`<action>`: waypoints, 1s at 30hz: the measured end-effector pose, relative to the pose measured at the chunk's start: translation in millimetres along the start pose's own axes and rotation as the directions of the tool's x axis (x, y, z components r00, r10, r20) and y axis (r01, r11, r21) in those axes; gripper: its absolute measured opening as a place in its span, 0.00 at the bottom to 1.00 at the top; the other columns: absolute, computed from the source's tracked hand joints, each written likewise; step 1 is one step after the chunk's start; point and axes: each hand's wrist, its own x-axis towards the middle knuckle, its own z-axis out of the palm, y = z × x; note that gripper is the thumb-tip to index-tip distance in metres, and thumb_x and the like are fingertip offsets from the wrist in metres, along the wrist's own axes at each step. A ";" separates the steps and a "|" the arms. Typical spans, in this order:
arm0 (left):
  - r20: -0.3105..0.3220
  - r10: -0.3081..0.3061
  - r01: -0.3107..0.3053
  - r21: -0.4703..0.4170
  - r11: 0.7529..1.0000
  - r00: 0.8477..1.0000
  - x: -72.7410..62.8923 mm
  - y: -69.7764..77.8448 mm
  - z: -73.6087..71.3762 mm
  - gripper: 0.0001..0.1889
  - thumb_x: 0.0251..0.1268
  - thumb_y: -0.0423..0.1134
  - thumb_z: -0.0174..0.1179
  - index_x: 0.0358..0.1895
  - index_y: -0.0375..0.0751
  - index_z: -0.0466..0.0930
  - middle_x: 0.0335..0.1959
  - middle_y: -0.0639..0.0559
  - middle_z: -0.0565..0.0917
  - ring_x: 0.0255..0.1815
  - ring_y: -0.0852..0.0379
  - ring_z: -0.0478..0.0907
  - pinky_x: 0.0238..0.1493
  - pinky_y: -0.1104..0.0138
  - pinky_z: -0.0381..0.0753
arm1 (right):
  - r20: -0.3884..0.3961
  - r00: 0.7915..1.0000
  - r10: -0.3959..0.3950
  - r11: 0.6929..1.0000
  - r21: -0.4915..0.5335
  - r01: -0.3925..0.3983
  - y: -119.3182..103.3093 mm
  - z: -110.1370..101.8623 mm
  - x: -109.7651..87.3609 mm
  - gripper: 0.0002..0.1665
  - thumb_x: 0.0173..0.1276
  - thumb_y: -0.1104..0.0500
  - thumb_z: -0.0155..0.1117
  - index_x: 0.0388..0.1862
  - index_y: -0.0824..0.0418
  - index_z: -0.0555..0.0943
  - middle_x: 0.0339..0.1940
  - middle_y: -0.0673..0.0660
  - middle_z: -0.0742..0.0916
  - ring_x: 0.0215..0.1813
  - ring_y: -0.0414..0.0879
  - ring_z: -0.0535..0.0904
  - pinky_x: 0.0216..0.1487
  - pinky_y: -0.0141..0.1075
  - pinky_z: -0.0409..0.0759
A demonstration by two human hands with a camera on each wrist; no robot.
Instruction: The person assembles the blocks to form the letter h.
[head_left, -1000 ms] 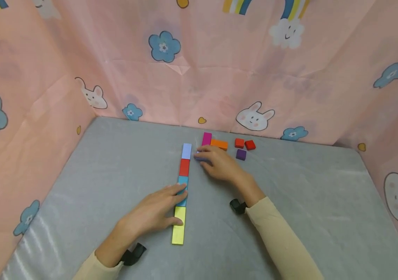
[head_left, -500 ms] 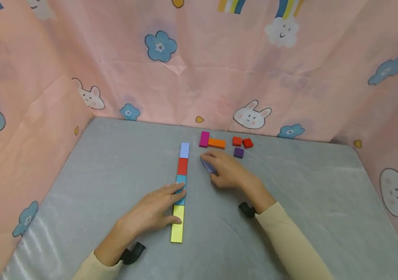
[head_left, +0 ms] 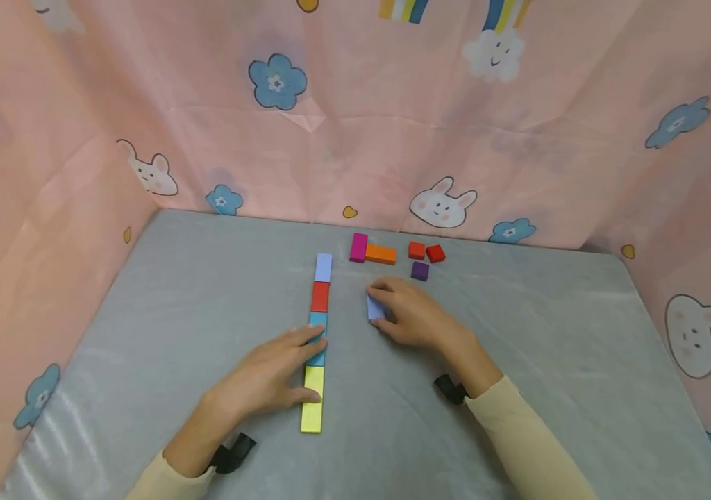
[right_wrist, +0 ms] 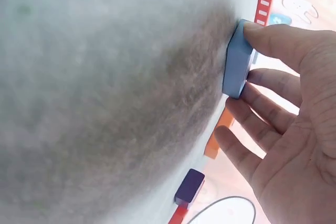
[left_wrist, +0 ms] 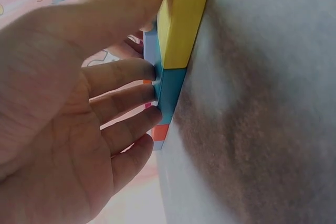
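A row of end-to-end blocks runs away from me on the grey cloth: a yellow block [head_left: 312, 417] nearest, then a blue block [head_left: 316, 359], a red block [head_left: 320, 296] and a lavender block [head_left: 323, 267] farthest. My left hand [head_left: 262, 378] rests on the row, its fingertips at the blue block and its thumb on the yellow one. To the right of the row, my right hand [head_left: 414, 316] holds a second lavender block [right_wrist: 239, 59] between thumb and fingers. That block is close over the cloth, part of it hidden by the hand in the head view.
Behind my right hand lie a magenta block [head_left: 358, 248] and an orange block [head_left: 381, 255], end against side. Small red cubes [head_left: 435, 253] and a purple cube [head_left: 420, 271] sit to their right. A pink printed curtain [head_left: 355, 125] hangs along the table's back edge.
My right hand has drawn the second lavender block toward me and to the right, away from the magenta block, and turned it. My left hand stays on the row.
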 end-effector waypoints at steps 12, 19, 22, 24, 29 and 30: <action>-0.034 0.009 -0.008 0.044 0.999 0.999 0.5 4.2 6.0 0.52 0.44 0.54 0.85 0.74 0.33 0.74 0.81 0.41 0.71 0.83 0.42 0.68 0.85 0.51 0.67 | -0.018 1.000 0.022 0.999 0.024 -0.021 -2.4 9.5 -20.6 0.37 0.69 0.49 0.77 0.74 0.60 0.79 0.69 0.58 0.84 0.71 0.54 0.79 0.75 0.50 0.81; -0.036 0.003 -0.002 0.053 0.999 0.999 -0.6 3.1 5.7 0.52 0.44 0.53 0.86 0.74 0.33 0.74 0.81 0.41 0.71 0.83 0.42 0.68 0.84 0.50 0.68 | -0.040 0.999 0.010 0.999 0.039 -0.008 -7.6 10.5 -38.5 0.37 0.69 0.48 0.77 0.72 0.60 0.80 0.68 0.58 0.84 0.70 0.54 0.80 0.74 0.52 0.82; -0.039 0.007 -0.005 0.059 0.998 0.999 -0.7 2.9 5.8 0.52 0.44 0.54 0.86 0.73 0.33 0.75 0.80 0.41 0.71 0.82 0.42 0.68 0.84 0.50 0.68 | -0.048 0.999 0.006 0.999 0.045 -0.004 -10.0 11.2 -46.4 0.37 0.68 0.48 0.77 0.72 0.60 0.80 0.68 0.57 0.85 0.70 0.53 0.81 0.74 0.52 0.82; -0.037 0.005 -0.003 0.058 0.998 0.999 -0.5 3.1 5.9 0.52 0.44 0.54 0.86 0.74 0.33 0.75 0.81 0.41 0.71 0.83 0.43 0.68 0.84 0.51 0.68 | -0.057 0.998 0.003 0.999 0.044 -0.001 -11.1 12.0 -51.8 0.37 0.68 0.47 0.78 0.72 0.59 0.80 0.67 0.57 0.85 0.69 0.53 0.81 0.73 0.52 0.83; -0.036 0.005 -0.003 0.059 0.998 0.999 -0.2 3.0 5.4 0.52 0.45 0.55 0.85 0.74 0.34 0.74 0.81 0.42 0.71 0.83 0.43 0.67 0.84 0.51 0.67 | -0.076 0.997 -0.018 0.999 0.038 0.021 -13.5 14.7 -63.3 0.37 0.67 0.48 0.78 0.71 0.60 0.81 0.66 0.57 0.86 0.68 0.52 0.82 0.72 0.51 0.84; -0.036 0.006 -0.003 0.059 0.998 0.999 -0.4 2.7 5.1 0.52 0.45 0.55 0.85 0.74 0.34 0.74 0.81 0.42 0.71 0.83 0.43 0.67 0.84 0.51 0.68 | -0.079 0.997 -0.024 0.999 0.035 0.027 -14.1 15.2 -65.1 0.37 0.67 0.48 0.78 0.71 0.61 0.81 0.66 0.56 0.86 0.67 0.52 0.82 0.71 0.51 0.84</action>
